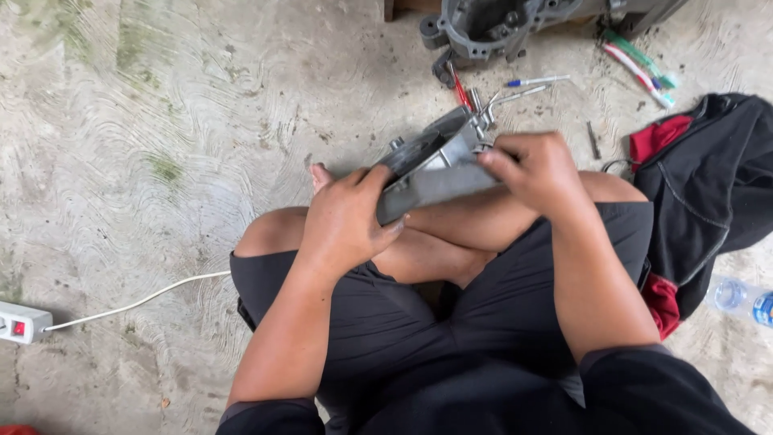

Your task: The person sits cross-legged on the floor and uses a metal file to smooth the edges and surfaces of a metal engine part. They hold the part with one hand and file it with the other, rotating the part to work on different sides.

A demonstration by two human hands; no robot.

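I sit cross-legged on a concrete floor and hold a grey metal engine casing part [435,165] over my knees. My left hand [346,217] grips its near left end, thumb along the lower edge. My right hand [535,165] clasps its right side from above, fingers curled over the top. The part is tilted, with a round opening facing up-left. My hands hide much of its right half.
A larger grey metal casing [483,28] lies on the floor ahead, with a red-handled tool [461,90], a pen [535,80], toothbrushes [640,68] and small metal pieces nearby. A black and red jacket [708,185] and plastic bottle [745,298] lie right. A white power strip [22,322] sits left.
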